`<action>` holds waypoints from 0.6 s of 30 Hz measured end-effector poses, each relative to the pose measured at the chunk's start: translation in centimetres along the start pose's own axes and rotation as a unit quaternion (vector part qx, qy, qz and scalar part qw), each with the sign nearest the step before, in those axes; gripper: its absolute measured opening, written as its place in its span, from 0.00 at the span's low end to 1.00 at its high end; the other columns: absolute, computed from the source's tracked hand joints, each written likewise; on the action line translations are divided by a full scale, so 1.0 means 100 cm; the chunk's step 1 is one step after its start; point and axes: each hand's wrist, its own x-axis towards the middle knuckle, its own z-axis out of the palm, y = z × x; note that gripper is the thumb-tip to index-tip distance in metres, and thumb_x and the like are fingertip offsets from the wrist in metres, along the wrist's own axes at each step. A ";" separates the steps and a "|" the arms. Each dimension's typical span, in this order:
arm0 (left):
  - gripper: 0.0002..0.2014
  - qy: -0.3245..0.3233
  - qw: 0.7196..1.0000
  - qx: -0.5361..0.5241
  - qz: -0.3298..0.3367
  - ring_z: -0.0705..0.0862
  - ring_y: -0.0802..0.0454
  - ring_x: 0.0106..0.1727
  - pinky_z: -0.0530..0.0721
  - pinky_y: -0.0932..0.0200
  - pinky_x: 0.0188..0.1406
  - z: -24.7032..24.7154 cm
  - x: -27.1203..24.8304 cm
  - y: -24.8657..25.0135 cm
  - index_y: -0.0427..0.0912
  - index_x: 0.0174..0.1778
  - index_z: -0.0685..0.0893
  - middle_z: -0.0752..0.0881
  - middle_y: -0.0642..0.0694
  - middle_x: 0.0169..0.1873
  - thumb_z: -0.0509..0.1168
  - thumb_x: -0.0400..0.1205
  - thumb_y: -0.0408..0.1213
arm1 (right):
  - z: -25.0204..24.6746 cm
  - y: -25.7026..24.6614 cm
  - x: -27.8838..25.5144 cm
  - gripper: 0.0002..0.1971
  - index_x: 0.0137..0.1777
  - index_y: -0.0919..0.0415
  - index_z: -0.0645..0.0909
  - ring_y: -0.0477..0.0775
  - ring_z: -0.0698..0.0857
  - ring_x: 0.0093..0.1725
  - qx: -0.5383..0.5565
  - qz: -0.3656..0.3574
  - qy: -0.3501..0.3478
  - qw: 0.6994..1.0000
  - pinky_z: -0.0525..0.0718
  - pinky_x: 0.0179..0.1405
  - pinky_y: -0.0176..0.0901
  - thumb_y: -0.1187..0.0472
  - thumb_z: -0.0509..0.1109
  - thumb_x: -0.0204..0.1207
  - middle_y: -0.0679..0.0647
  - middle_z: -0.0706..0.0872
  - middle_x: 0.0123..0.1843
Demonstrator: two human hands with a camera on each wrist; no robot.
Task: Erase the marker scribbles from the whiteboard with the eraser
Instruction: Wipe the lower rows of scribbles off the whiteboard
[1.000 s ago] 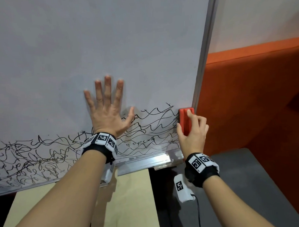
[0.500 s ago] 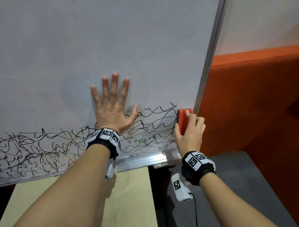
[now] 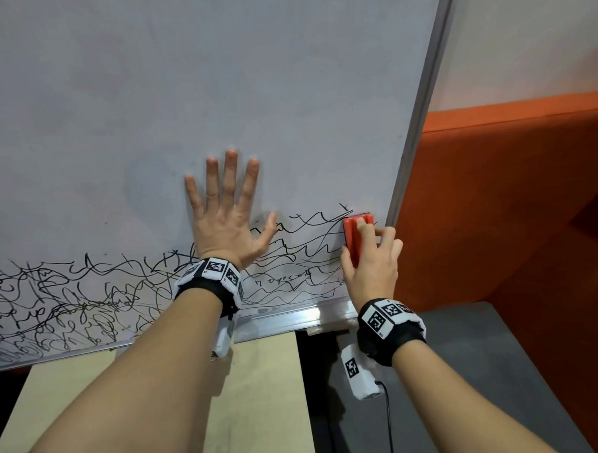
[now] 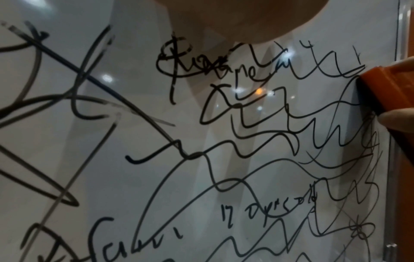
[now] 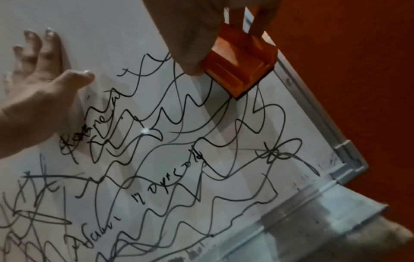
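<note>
The whiteboard (image 3: 216,93) is wiped clean above; black marker scribbles (image 3: 71,304) (image 4: 246,141) (image 5: 179,150) fill a band along its bottom. My left hand (image 3: 227,215) presses flat on the board with fingers spread, just above the scribbles. My right hand (image 3: 369,257) grips the orange eraser (image 3: 353,237) (image 5: 241,60) (image 4: 389,88), thumb on one side and fingers on the other. The eraser's dark felt lies against the board at the scribbles' upper right end, close to the board's right frame.
An aluminium tray rail (image 3: 294,317) runs under the board. Below it stand a pale wooden tabletop (image 3: 257,399) and a grey surface (image 3: 468,373). An orange padded wall (image 3: 512,200) rises right of the board's metal frame (image 3: 419,111).
The eraser has slid a little left from the right frame over the scribbles' top edge. My left hand stays pressed flat in the same spot on the board.
</note>
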 end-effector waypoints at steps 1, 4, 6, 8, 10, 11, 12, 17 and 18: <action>0.46 0.003 1.000 -0.002 0.001 0.24 0.46 0.83 0.23 0.37 0.80 0.000 -0.001 0.000 0.54 0.87 0.33 0.23 0.51 0.83 0.54 0.80 0.63 | 0.001 0.001 -0.001 0.23 0.65 0.52 0.72 0.61 0.72 0.51 -0.007 0.006 -0.005 1.000 0.85 0.36 0.60 0.58 0.76 0.73 0.59 0.73 0.58; 0.46 0.008 1.000 0.002 0.010 0.26 0.46 0.84 0.26 0.37 0.81 0.001 -0.003 -0.003 0.54 0.87 0.35 0.25 0.51 0.84 0.55 0.81 0.62 | 0.002 0.015 -0.010 0.23 0.66 0.51 0.72 0.60 0.72 0.51 -0.009 0.012 -0.019 1.000 0.85 0.38 0.63 0.58 0.76 0.74 0.57 0.72 0.58; 0.45 0.009 1.000 0.004 0.019 0.26 0.46 0.85 0.28 0.36 0.82 0.001 -0.004 -0.006 0.54 0.87 0.36 0.26 0.51 0.84 0.54 0.81 0.63 | 0.001 0.020 -0.009 0.23 0.69 0.52 0.73 0.58 0.70 0.52 0.019 0.012 -0.001 1.000 0.84 0.39 0.60 0.58 0.75 0.75 0.55 0.71 0.60; 0.45 0.007 1.000 0.007 0.022 0.26 0.46 0.85 0.27 0.36 0.82 0.002 -0.005 -0.007 0.54 0.87 0.35 0.26 0.51 0.84 0.53 0.81 0.63 | 0.001 0.019 -0.003 0.23 0.70 0.53 0.75 0.57 0.69 0.53 0.051 0.025 0.023 0.998 0.80 0.39 0.53 0.59 0.75 0.76 0.56 0.72 0.61; 0.44 0.004 1.000 0.009 0.020 0.25 0.47 0.84 0.25 0.38 0.81 0.001 -0.005 -0.007 0.54 0.87 0.34 0.25 0.51 0.84 0.51 0.81 0.64 | 0.002 0.018 -0.002 0.23 0.70 0.57 0.76 0.58 0.70 0.53 0.061 0.041 0.024 0.997 0.74 0.41 0.49 0.60 0.75 0.76 0.58 0.73 0.61; 0.44 0.003 1.000 0.008 0.018 0.25 0.47 0.84 0.24 0.38 0.81 0.001 -0.005 -0.006 0.53 0.87 0.34 0.25 0.51 0.84 0.51 0.81 0.64 | 0.003 0.021 -0.005 0.22 0.70 0.58 0.76 0.59 0.70 0.52 0.059 0.049 0.017 0.997 0.73 0.42 0.48 0.61 0.75 0.76 0.58 0.74 0.61; 0.44 0.002 1.000 0.009 0.017 0.25 0.47 0.84 0.24 0.38 0.81 0.001 -0.005 -0.006 0.53 0.87 0.34 0.25 0.51 0.84 0.50 0.81 0.64 | 0.003 0.024 -0.008 0.22 0.70 0.58 0.76 0.59 0.70 0.52 0.058 0.055 0.010 0.997 0.73 0.42 0.48 0.61 0.75 0.76 0.59 0.74 0.61; 0.45 0.005 1.000 0.017 0.023 0.24 0.47 0.84 0.23 0.39 0.80 0.001 -0.006 -0.008 0.53 0.87 0.33 0.24 0.51 0.83 0.50 0.81 0.64 | -0.002 0.028 -0.003 0.22 0.70 0.60 0.77 0.59 0.70 0.52 0.059 0.047 0.029 0.997 0.63 0.45 0.36 0.62 0.75 0.76 0.59 0.74 0.61; 0.45 0.005 1.000 0.017 0.023 0.24 0.47 0.84 0.23 0.39 0.80 0.002 -0.006 -0.008 0.53 0.87 0.33 0.24 0.51 0.83 0.50 0.81 0.64 | -0.003 0.026 -0.001 0.22 0.70 0.60 0.77 0.59 0.70 0.52 0.058 0.049 0.032 0.997 0.63 0.44 0.36 0.62 0.75 0.77 0.59 0.74 0.61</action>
